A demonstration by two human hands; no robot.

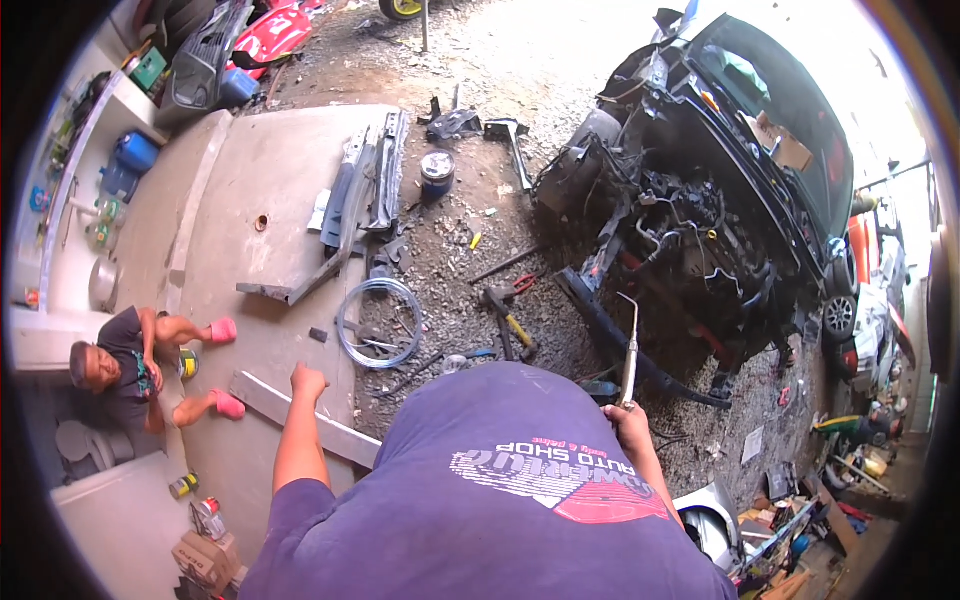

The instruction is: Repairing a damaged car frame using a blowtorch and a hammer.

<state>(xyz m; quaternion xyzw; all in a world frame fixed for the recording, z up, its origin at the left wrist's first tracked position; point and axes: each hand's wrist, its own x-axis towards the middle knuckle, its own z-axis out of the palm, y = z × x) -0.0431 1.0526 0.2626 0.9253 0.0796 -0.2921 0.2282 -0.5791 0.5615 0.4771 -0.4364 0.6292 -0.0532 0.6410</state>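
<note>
A slim metal gas torch [631, 365] with a bent, narrow tip rises from my right hand [630, 428]; its fingers are wrapped round the handle. The tip stands beside a dark curved bumper beam [655, 365], in front of a black car [700, 215] with its front stripped and engine parts bare. My left hand [311, 382] is held out at the left, fingers mostly curled, one digit sticking up, with nothing seen in it. Below that hand lies a long grey metal bar [275, 405] on the concrete. A coil of pale wire or hose [345, 325] is just beyond it.
A person [120, 350] in pink footwear sits low at the left, near a can [187, 363]. A hammer [518, 330], red-handled pliers [526, 283] and a bucket [437, 175] stand or lie on the gravel. Long metal panels [365, 190] rest on the concrete slab [270, 160].
</note>
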